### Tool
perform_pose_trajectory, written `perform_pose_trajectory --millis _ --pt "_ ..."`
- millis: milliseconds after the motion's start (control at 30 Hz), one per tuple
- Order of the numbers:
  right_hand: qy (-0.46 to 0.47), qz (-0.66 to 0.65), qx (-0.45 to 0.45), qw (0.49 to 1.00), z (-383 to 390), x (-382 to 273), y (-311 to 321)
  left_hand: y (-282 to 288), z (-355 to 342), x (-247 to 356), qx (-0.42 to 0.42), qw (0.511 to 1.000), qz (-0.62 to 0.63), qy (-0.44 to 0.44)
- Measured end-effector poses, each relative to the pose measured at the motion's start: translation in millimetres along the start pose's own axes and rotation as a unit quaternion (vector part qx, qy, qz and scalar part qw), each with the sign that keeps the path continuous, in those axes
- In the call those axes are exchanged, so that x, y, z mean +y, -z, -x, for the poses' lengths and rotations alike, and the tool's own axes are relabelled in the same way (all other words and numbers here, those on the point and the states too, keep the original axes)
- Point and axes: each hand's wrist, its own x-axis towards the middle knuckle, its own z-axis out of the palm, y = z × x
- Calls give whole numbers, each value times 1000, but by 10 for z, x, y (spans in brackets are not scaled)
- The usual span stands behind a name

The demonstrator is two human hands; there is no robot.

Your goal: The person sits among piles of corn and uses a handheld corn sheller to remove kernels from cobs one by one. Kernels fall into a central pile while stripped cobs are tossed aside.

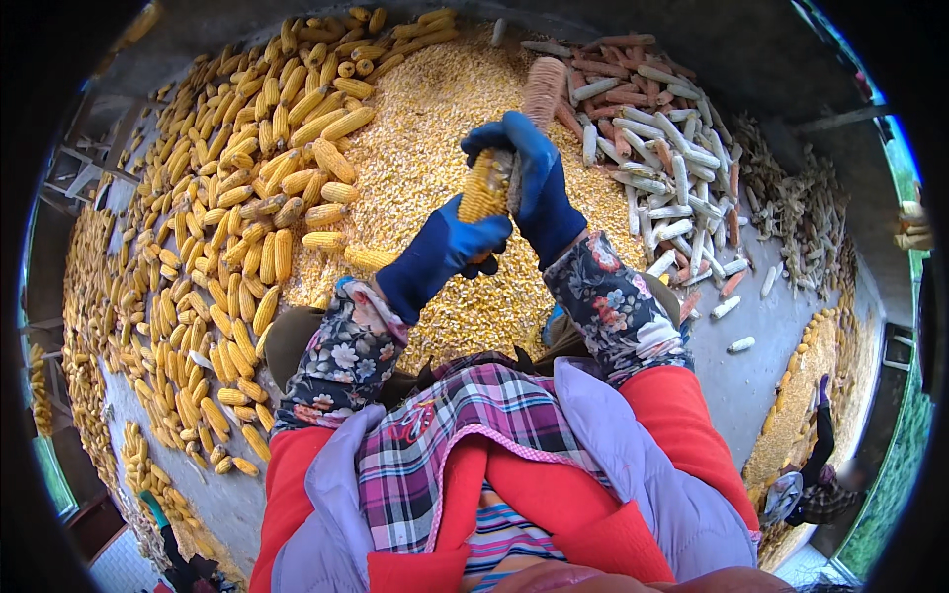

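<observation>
My left hand (450, 247), in a blue glove, is closed round the lower part of a yellow ear of corn (483, 188). Over the ear's upper right side curls my right hand (534, 178), gloved alike, its fingers bent. A reddish bare corn cob (544, 87) sticks out beyond the right hand and appears gripped in it; the part under the glove is hidden. Below both hands spreads a heap of loose corn kernels (425, 128).
Unshelled corn ears (237, 237) are piled on the left. Bare white and red cobs (682, 158) lie at the right, with dry husks (801, 208) beyond. A co-worker (816, 494) is at the lower right beside another kernel heap (791, 425); another person (188, 568) shows at lower left.
</observation>
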Motion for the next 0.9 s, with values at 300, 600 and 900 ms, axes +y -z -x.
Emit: perform_pose_trajectory --millis 300,600,900 --pt "-55 -68 54 995 -116 -69 -107 122 -413 -403 70 994 22 -76" --pt "-9 80 -73 994 35 -463 -222 278 -216 -232 62 988 42 -135" --pt "109 269 121 949 -22 216 -237 66 -202 -264 135 977 -32 -160"
